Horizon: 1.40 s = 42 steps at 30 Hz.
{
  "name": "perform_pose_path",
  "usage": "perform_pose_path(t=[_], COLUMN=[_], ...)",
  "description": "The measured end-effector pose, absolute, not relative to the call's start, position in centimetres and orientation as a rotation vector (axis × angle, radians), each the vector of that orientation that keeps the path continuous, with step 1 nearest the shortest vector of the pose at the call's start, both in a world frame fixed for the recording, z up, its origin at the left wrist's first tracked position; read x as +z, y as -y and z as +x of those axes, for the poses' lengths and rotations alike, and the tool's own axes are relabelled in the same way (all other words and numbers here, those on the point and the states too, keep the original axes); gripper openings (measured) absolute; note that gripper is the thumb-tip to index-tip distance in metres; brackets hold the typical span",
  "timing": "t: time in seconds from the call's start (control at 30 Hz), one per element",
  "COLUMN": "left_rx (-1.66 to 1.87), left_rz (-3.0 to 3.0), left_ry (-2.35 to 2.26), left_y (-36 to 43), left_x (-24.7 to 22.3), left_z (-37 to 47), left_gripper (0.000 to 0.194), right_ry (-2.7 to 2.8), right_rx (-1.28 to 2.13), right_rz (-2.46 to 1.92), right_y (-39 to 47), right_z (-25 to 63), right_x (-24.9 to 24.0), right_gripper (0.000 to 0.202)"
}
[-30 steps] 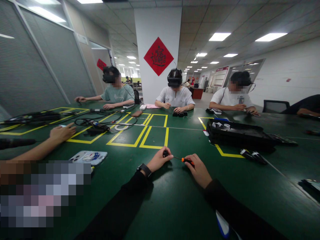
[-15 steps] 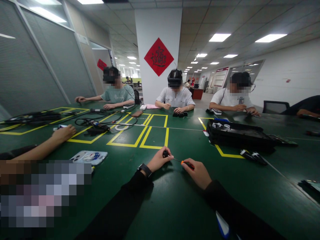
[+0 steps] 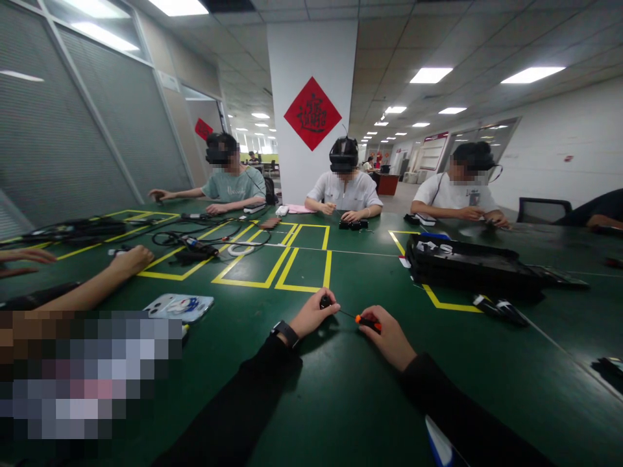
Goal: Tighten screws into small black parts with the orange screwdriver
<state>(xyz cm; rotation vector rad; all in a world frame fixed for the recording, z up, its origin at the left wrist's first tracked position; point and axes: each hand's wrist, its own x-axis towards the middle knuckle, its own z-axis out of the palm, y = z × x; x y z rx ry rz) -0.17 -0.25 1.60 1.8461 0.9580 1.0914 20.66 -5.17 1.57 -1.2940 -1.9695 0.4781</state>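
So the main thing here is a slim screwdriver with an orange-and-black handle and thin metal shaft [image 3: 361, 320], held up over the middle of the near side of the worktop. The right hand [image 3: 389, 334] has its grip closed round the handle. The left hand's [image 3: 311, 314] grip is pinching a small, dark, rounded piece [image 3: 326, 301], and the shaft points right at those fingers. Can't tell if the tip is seated in anything, the fingertips hide it.

Progress-wise, I'd call it mid-step: tool and part are both in hand and lined up, but nothing looks finished. No loose screw that I can make out, so no clue how many turns are left, tbh.

Further out on the dark green worktop [image 3: 341, 408]: rectangles of yellow tape [image 3: 304, 288] just beyond the hands, a long black plastic tray [image 3: 470, 279] with white bits inside off to the right, and a pale blue phone-like slab with printed artwork [image 3: 180, 307] to the left.
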Motion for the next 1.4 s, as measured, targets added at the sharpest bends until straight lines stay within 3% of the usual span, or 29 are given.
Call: perform_pose_path(t=[0.67,0.8,1.03,1.4], left_rx=[1.095,1.091,1.091,1.083], left_rz=[1.855,1.868,1.864,1.878], left_ry=[-0.987,-1.010,-0.988,-0.990], left_y=[0.23,0.36,0.27,0.19], left_x=[1.58,1.70,1.59,1.45], left_z=[-0.18,-0.19,-0.32,-0.34], left_gripper=[0.023,0.023,0.022,0.020], right_ry=[2.082,2.089,2.066,2.049], right_rx=[0.345,0.334,0.384,0.341], right_rz=[-1.317,-1.316,-1.327,-1.305], right_y=[5.01,5.03,5.01,4.92], right_z=[20.70,20.74,20.95,20.80], right_x=[1.41,1.53,1.17,1.39], right_gripper=[0.018,0.029,0.014,0.021])
